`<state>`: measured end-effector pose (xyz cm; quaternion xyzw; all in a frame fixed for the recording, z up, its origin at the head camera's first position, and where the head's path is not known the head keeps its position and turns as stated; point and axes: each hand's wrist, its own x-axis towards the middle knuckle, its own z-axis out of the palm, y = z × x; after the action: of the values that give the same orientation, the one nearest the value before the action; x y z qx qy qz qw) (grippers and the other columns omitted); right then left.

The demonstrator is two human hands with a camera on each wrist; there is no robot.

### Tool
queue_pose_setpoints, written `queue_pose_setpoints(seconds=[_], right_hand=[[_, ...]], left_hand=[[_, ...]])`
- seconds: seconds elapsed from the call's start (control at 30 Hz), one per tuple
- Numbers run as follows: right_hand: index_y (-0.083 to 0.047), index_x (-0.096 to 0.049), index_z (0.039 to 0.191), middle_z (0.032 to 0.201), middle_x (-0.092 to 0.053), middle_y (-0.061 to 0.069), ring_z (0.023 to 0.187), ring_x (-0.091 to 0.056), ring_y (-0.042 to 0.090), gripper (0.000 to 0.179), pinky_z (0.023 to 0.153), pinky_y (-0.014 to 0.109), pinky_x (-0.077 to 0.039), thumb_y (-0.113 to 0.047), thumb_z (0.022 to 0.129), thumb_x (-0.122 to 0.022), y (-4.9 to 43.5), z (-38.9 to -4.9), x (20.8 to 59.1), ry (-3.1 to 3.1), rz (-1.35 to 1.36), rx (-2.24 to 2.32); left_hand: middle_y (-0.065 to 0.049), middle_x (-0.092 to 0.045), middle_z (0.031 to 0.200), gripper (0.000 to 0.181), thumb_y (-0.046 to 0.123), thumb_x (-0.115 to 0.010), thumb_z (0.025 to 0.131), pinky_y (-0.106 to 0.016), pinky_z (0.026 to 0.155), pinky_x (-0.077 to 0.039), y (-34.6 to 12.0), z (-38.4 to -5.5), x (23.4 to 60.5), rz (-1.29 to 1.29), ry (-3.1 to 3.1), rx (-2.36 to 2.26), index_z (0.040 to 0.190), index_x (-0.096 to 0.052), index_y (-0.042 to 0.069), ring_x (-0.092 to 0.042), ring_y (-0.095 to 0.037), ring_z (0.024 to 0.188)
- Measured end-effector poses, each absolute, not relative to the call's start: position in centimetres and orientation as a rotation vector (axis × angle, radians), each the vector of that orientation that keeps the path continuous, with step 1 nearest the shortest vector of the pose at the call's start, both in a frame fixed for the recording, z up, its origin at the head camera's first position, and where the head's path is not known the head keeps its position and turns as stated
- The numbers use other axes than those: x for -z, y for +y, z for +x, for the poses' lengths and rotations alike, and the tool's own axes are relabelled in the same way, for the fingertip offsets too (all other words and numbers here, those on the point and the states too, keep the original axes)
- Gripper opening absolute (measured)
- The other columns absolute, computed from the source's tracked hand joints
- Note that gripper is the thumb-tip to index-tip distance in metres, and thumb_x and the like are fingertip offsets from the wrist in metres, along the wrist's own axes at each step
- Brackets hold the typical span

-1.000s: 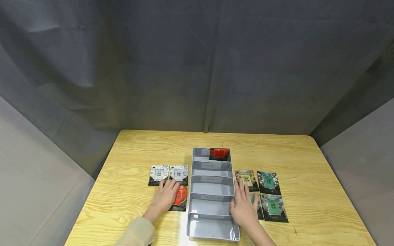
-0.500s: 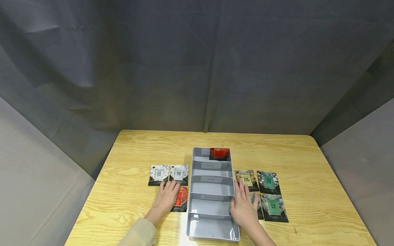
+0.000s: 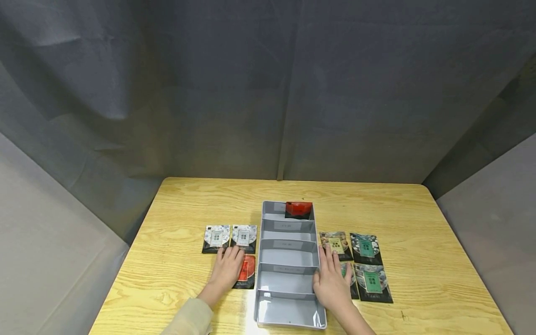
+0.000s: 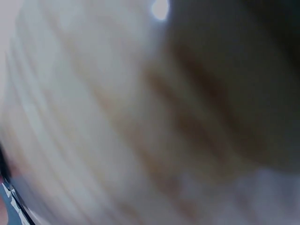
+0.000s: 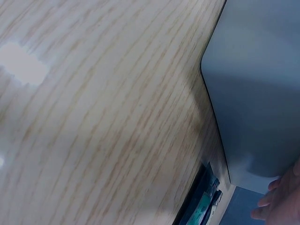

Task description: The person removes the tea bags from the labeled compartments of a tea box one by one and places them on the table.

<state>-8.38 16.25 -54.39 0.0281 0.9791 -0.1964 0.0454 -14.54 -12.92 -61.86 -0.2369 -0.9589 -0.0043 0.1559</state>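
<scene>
In the head view my left hand (image 3: 226, 270) lies over the left part of a red and black sachet (image 3: 247, 272), hiding that side of it. Its fingertips reach the lower edges of two white and black sachets (image 3: 216, 237). My right hand (image 3: 333, 284) rests against the right wall of a grey divided tray (image 3: 289, 293), fingers extended. Under that hand a green-labelled sachet (image 3: 353, 286) is partly covered. The right wrist view shows its fingers (image 5: 283, 199) at the tray wall (image 5: 253, 93). The left wrist view is mostly blur.
Another red sachet (image 3: 298, 210) stands in the tray's farthest compartment. Labels mark the tray's dividers. Right of the tray lie a yellow-labelled sachet (image 3: 336, 245) and two green-labelled ones (image 3: 366, 248). Dark cloth (image 3: 234, 93) hangs behind the wooden table (image 3: 167, 260).
My left hand has shifted slightly to the right and toward me, and the red sachet under it has slid a little the same way. The right hand and the tray have stayed put.
</scene>
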Motion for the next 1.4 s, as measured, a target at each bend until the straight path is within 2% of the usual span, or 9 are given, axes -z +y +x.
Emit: queue_pose_setpoints(seconds=[0.27, 0.6, 0.97, 1.4], right_hand=[[-0.005, -0.017, 0.146, 0.151, -0.011, 0.018, 0.136, -0.013, 0.039, 0.063, 0.102, 0.064, 0.002, -0.020, 0.089, -0.039, 16.3, -8.4, 54.5, 2.989, 0.080, 0.601], [-0.005, -0.017, 0.146, 0.151, -0.011, 0.018, 0.136, -0.013, 0.039, 0.063, 0.102, 0.064, 0.002, -0.020, 0.089, -0.040, 16.3, -8.4, 54.4, 2.993, 0.082, 0.596], [-0.007, -0.016, 0.147, 0.152, -0.011, 0.017, 0.136, -0.012, 0.038, 0.063, 0.103, 0.063, 0.001, -0.021, 0.090, -0.039, 16.3, -8.4, 54.3, 3.003, 0.079, 0.541], [-0.008, -0.014, 0.147, 0.152, -0.012, 0.016, 0.137, -0.011, 0.037, 0.064, 0.103, 0.064, -0.002, -0.023, 0.090, -0.040, 16.3, -8.4, 54.2, 3.008, 0.066, 0.506]], left_hand=[[-0.002, -0.048, 0.095, 0.014, 0.026, -0.049, 0.091, -0.044, 0.087, -0.033, -12.9, -15.0, 61.2, -0.614, -2.761, 0.074, 0.096, -0.052, 0.014, -0.046, -0.022, 0.091], [-0.004, -0.052, 0.105, 0.022, 0.027, -0.049, 0.092, -0.047, 0.092, -0.030, -11.6, -18.5, 56.2, -0.591, -2.761, 0.178, 0.106, -0.054, 0.011, -0.046, -0.023, 0.097], [-0.001, -0.051, 0.108, 0.024, 0.029, -0.045, 0.094, -0.046, 0.095, -0.029, -7.3, -22.7, 51.7, -0.757, -2.767, 0.099, 0.112, -0.052, 0.016, -0.046, -0.020, 0.102], [0.002, -0.052, 0.112, 0.024, 0.031, -0.046, 0.093, -0.043, 0.099, -0.028, -2.1, -26.3, 50.3, -0.907, -2.773, -0.066, 0.114, -0.051, 0.020, -0.046, -0.018, 0.107]])
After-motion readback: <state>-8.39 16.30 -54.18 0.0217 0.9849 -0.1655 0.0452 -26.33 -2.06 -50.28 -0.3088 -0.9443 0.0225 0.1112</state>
